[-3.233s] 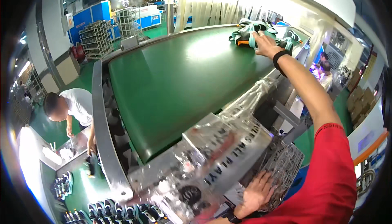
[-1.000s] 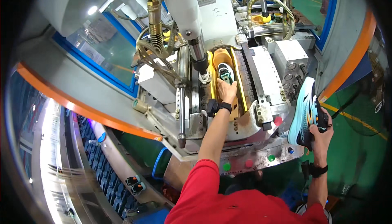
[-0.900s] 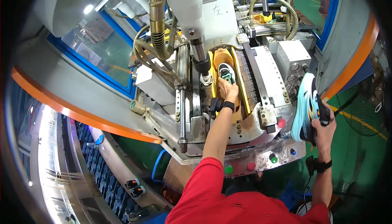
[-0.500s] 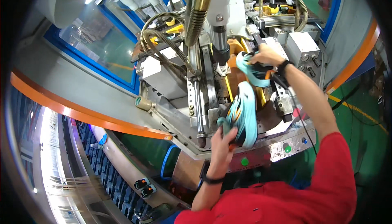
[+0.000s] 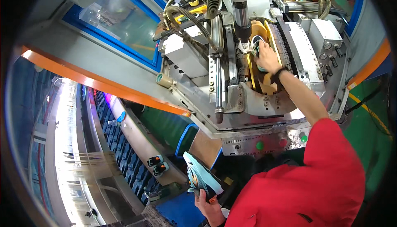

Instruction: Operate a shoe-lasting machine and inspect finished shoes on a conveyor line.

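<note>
At the lower middle my left hand (image 5: 208, 209) is closed around the heel of a sneaker (image 5: 202, 175), which has a light turquoise sole and a black upper with orange accents. Its toe points up and to the left. My right hand (image 5: 268, 57) reaches into the trough of a pressing machine (image 5: 254, 109). It grips a second shoe (image 5: 258, 41), mostly covered by my fingers, between yellow-orange pads (image 5: 269, 30). Just left of that shoe, a vertical metal piston (image 5: 241, 18) comes down with a whitish wrapped tip.
Green and red buttons line the machine's front panel (image 5: 271, 142). A white box with knobs (image 5: 326, 37) stands to the right. An orange-edged guard (image 5: 103, 84) curves across the left. Beyond it, a pair of small black shoes (image 5: 158, 166) rests on a ledge beside a conveyor (image 5: 68, 152).
My left hand has carried its sneaker from the machine's front down and to the left. My right hand has lowered the other shoe into the trough. The view has shifted.
</note>
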`<state>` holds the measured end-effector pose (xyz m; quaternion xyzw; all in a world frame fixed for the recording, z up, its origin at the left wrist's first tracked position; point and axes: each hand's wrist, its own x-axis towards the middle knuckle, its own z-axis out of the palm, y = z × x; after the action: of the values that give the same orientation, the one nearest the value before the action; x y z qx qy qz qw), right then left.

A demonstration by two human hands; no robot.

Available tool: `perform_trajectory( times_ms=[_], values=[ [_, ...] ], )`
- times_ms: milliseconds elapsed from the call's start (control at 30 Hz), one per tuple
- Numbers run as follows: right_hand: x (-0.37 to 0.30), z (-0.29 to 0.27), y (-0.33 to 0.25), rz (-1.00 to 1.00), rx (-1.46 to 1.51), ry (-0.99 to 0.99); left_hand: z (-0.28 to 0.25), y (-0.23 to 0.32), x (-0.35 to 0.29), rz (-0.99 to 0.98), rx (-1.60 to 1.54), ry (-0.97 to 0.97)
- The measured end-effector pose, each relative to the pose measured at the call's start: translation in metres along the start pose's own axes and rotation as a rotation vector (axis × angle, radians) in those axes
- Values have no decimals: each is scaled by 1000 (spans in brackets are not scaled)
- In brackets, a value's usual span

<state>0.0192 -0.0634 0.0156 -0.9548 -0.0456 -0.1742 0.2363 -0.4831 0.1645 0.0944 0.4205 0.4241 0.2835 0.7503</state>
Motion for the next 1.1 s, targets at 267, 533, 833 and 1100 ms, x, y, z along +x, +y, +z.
perform_trajectory(
  times_ms=[267,533,833,1100],
  values=[
    [-263,-48,-56,-419,651,-239,0,-35,-30,-213,-85,40],
    [-340,74,-21,-694,328,-422,-2,-43,-46,-220,-18,29],
    [-140,-123,-66,-569,1081,283,-7,-48,-45,-196,-88,17],
    [130,-256,-97,-572,1114,443,12,-60,-49,-229,-92,-62]
  ],
)
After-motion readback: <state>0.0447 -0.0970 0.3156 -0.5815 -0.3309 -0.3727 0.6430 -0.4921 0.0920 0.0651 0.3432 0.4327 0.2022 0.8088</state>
